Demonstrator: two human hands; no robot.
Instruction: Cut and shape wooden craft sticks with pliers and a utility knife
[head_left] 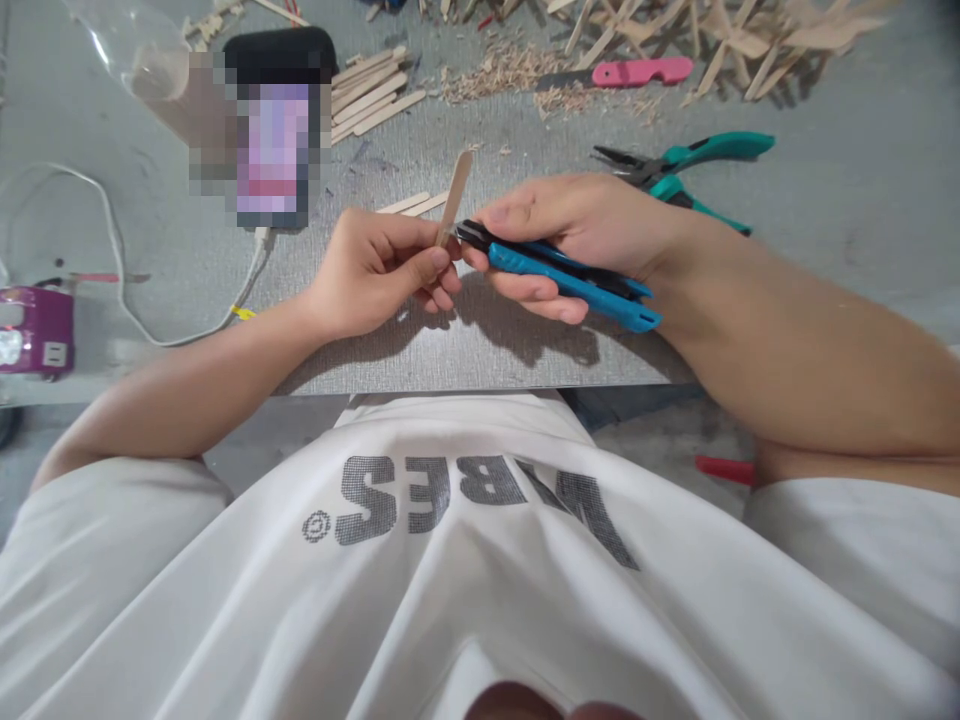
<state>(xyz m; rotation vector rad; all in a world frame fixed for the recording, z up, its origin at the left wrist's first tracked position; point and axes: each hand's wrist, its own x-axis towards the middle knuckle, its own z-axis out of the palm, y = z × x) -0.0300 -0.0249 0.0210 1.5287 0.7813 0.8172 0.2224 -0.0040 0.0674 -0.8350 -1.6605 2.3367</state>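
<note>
Two bare hands work close together over the grey desk (847, 215), near its front edge. The left hand (386, 272) pinches a thin wooden stick (456, 192) near its lower end, thumb against the fingers, so that the rounded upper end stands out above the fingertips and leans slightly to the right. The right hand (574, 225) is wrapped around a blue-and-black cutter (559, 275), its thumb laid along the dark front part. The cutter's tip points left at the lower part of the stick, just beside the left fingers; whether it touches the wood cannot be told. Behind the left hand, a couple of loose sticks (409, 204) lie on the surface, partly hidden. Farther back are a bundle of similar sticks (375, 95), a heap of wood shavings (491, 72), and a pink-handled knife (645, 72) whose dark blade rests among the shavings. Pliers with green handles (720, 148) lie just beyond the right wrist, and assembled stick pieces (731, 40) crowd the far right. On the left, a blurred phone (277, 150) leans near a black object (281, 50), a white cable (116, 235) plugged into its lower end; a purple box (49, 335) sits near the left edge.
</note>
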